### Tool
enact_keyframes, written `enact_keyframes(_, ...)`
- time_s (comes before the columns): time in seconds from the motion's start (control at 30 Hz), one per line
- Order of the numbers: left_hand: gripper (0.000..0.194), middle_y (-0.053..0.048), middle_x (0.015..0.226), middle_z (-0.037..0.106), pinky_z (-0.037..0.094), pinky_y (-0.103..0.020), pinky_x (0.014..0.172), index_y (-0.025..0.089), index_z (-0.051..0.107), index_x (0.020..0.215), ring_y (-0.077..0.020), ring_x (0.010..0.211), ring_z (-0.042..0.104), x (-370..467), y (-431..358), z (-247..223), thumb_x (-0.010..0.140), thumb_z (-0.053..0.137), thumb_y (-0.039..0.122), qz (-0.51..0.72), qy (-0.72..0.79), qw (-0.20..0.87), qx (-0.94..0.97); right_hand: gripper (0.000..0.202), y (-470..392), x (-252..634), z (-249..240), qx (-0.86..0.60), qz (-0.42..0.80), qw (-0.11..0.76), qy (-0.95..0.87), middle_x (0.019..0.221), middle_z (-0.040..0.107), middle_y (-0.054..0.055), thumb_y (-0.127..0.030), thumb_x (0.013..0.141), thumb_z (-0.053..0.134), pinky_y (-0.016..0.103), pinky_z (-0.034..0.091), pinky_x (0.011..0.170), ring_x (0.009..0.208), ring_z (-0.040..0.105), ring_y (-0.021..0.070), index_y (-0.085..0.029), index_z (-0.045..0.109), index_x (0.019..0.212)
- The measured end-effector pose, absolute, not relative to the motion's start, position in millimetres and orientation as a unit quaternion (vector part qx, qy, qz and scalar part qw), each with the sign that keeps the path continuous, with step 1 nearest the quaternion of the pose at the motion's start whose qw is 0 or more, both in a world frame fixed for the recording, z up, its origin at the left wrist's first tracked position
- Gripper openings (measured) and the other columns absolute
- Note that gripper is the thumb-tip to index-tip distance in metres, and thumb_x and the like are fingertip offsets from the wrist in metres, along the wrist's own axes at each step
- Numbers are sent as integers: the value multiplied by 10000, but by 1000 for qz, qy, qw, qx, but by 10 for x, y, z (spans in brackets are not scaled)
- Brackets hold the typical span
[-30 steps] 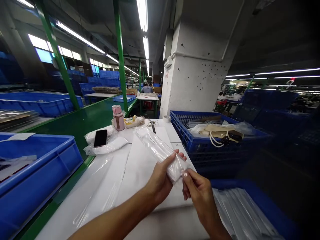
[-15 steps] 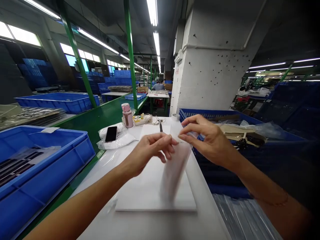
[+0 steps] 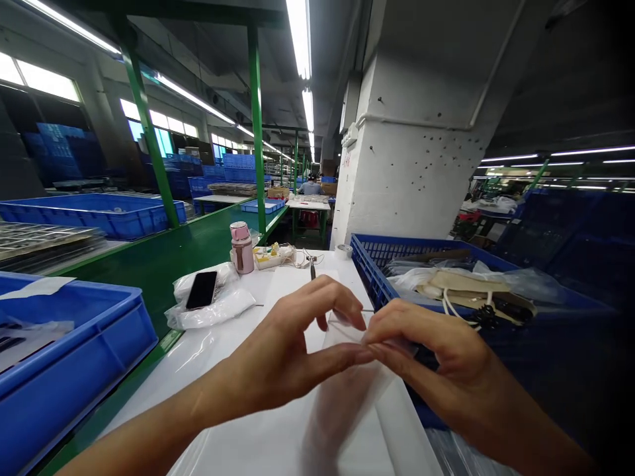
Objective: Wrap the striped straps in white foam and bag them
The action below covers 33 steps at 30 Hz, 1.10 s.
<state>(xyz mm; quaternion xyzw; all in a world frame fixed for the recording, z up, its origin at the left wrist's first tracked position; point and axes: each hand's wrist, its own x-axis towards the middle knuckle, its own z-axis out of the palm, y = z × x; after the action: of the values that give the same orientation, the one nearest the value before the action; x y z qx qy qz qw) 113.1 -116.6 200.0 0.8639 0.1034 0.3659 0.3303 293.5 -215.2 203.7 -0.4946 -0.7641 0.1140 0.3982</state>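
Note:
A thin, see-through plastic bag [image 3: 342, 403] hangs down from both hands over the white worktop, its lower part smeared by motion. My right hand [image 3: 436, 350] pinches the bag's top edge between thumb and fingers. Against the same edge, my left hand [image 3: 302, 337] has its thumb and curled fingers on the plastic, tips close to the right hand's. Beneath the bag lies a flat white sheet [image 3: 278, 396], partly covered by my hands. Behind my left hand, a dark-handled tool [image 3: 312, 270] rests on the worktop.
To the left, a phone [image 3: 202, 289] lies on crumpled plastic wrap [image 3: 223, 311] near a pink bottle [image 3: 242, 251]. A roll of tape [image 3: 343, 251] sits at the worktop's far end. Blue crates [image 3: 79, 350] flank the left; a blue basket [image 3: 367, 264] stands right. Farther off sits a person [image 3: 311, 187].
Both hands have come nearer and lower in view, their fingertips meeting at the bag's top edge. My left hand has closed onto the edge. The camera view has tilted up slightly.

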Motion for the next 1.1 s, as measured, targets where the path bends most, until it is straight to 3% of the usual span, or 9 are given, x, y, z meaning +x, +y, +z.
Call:
enact_keyframes(0.13, 88, -16, 890, 636, 423, -223, 667, 201, 594, 857, -138, 797, 582, 1177, -1091, 1907, 834, 627, 279, 343, 121, 329, 872, 37, -2088, 2970, 1919, -527, 122, 416, -731, 791, 579, -55, -237, 904, 560, 212, 419, 638, 691, 528, 92, -258, 589, 913)
enact_keyframes(0.23, 144, 8, 814, 648, 419, -219, 652, 197, 586, 804, -121, 731, 581, 1176, -1050, 1869, 841, 617, 334, 347, 146, 336, 863, 234, -2084, 3003, 1860, -559, 120, 434, -696, 891, 594, -53, -318, 883, 595, 212, 441, 700, 772, 552, 106, -293, 517, 1102)
enact_keyframes(0.33, 164, 10, 779, 652, 422, -219, 649, 191, 603, 794, -118, 702, 576, 1151, -1039, 1870, 833, 625, 348, 362, 164, 343, 851, 130, -2095, 3022, 1807, -584, 137, 422, -680, 827, 595, -41, -369, 890, 575, 223, 434, 667, 738, 551, 116, -258, 572, 958)
enact_keyframes(0.43, 151, 2, 755, 653, 431, -220, 647, 180, 619, 780, -123, 692, 575, 1132, -1038, 1874, 828, 635, 322, 366, 175, 363, 839, 178, -2098, 3001, 1752, -578, 152, 434, -674, 725, 567, -27, -355, 914, 530, 239, 417, 622, 669, 529, 125, -223, 579, 806)
enact_keyframes(0.73, 141, -11, 770, 667, 465, -233, 676, 181, 638, 761, -141, 726, 600, 1112, -1019, 1752, 805, 666, 312, 413, 158, 405, 800, 97, -2070, 2876, 1667, -526, 58, 474, -704, 731, 532, -27, -222, 897, 541, 227, 409, 618, 659, 515, 115, -209, 533, 801)
enact_keyframes(0.9, 76, -5, 790, 668, 482, -216, 680, 183, 644, 829, -128, 729, 613, 1102, -1058, 1719, 813, 658, 256, 414, 123, 434, 791, 69, -2002, 2781, 1667, -511, 96, 470, -713, 769, 552, -22, -212, 901, 533, 238, 409, 642, 705, 531, 121, -217, 555, 836)
enact_keyframes(1.03, 223, -5, 875, 664, 477, -216, 735, 210, 629, 975, -144, 823, 614, 1092, -1070, 1681, 770, 708, 246, 424, 143, 448, 774, 87, -1980, 2724, 1646, -494, 99, 498, -705, 756, 550, -11, -178, 891, 535, 246, 414, 629, 694, 536, 126, -203, 547, 808)
enact_keyframes(1.1, 149, -6, 838, 667, 467, -218, 702, 196, 647, 900, -143, 786, 608, 1097, -1064, 1652, 774, 704, 253, 397, 149, 462, 779, 89, -1981, 2718, 1640, -491, 89, 501, -707, 751, 546, -15, -156, 882, 543, 236, 409, 617, 682, 533, 116, -200, 546, 805)
